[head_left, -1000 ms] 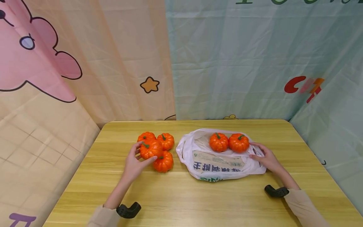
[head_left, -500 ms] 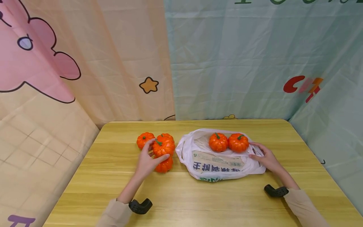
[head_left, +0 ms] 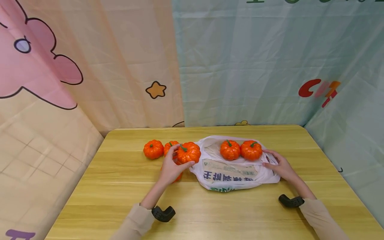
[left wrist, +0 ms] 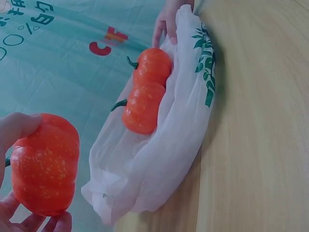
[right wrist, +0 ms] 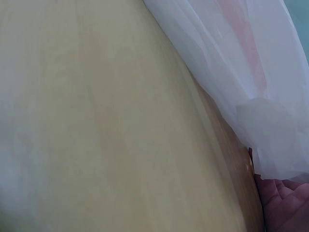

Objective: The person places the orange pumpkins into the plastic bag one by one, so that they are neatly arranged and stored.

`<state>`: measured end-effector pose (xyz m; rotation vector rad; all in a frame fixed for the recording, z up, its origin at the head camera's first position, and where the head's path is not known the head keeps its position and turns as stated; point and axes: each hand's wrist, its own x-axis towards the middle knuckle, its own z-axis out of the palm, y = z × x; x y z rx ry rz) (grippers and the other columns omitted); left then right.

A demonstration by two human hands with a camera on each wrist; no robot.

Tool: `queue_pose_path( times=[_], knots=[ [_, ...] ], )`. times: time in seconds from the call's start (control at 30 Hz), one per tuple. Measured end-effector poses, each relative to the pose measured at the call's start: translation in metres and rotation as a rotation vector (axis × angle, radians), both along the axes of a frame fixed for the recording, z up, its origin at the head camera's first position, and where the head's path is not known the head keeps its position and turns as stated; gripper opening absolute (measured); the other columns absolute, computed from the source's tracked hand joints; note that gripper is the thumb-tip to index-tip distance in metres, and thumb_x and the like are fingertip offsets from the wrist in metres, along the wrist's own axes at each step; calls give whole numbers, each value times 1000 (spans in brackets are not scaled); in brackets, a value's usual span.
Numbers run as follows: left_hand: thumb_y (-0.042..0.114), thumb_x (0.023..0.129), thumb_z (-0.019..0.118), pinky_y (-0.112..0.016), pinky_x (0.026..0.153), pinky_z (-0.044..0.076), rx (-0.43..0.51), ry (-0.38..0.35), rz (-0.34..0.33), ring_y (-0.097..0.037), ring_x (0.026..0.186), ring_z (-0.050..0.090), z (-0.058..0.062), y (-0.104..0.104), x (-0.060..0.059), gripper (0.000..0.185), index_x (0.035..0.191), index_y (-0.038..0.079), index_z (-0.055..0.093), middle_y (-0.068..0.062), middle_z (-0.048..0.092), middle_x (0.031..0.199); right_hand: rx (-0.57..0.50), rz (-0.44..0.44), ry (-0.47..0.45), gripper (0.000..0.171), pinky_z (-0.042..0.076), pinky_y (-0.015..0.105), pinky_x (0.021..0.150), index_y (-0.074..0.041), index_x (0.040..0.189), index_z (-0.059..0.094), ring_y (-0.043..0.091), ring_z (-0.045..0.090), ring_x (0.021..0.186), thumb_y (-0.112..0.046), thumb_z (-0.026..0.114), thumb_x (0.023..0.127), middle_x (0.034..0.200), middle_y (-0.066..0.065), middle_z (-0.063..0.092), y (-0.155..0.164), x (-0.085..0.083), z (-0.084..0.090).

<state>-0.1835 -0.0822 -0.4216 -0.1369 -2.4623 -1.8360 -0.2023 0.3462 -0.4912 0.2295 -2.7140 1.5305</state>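
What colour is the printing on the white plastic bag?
The plastic bag carries dark blue characters with green leaf marks along its edge. The head view shows the blue best; the left wrist view shows the green.

Bright, even light is filling all 3 views, with no harsh glare.

Soft shadows are sitting close under the plastic bag [head_left: 234, 173] on the table [head_left: 210, 213]. The head view is bending straight edges toward its corners. The right wrist view is looking blurred and washed out, perhaps from being too close to focus.
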Motion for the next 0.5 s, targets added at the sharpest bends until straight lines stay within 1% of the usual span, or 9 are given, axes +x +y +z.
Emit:
queue_pose_path(
  times=[0.2, 0.33, 0.5],
  knots=[
    [23, 71, 85, -46, 106, 40, 8, 6, -29, -30, 125, 46, -3, 16, -5, 81, 138, 9, 43, -12, 48, 139, -6, -5, 5, 58, 20, 67, 108, 3, 139, 41, 49, 24, 135, -16, 66, 90, 146, 32, 34, 1, 0, -2],
    [23, 71, 85, -46, 103, 43, 22, 8, -42, -30, 122, 49, -5, 27, -8, 81, 138, 8, 44, -13, 49, 138, -12, -5, 2, 59, 19, 68, 107, 4, 139, 41, 50, 23, 136, -16, 66, 90, 146, 32, 33, 2, 0, -4],
    [27, 71, 85, -45, 97, 48, -8, 6, -52, -30, 115, 53, -6, 39, -11, 81, 138, 11, 44, -13, 51, 134, -6, -9, -11, 59, 17, 69, 108, 4, 139, 41, 50, 22, 137, -17, 66, 90, 148, 31, 33, 4, -2, -5]
  ],
)
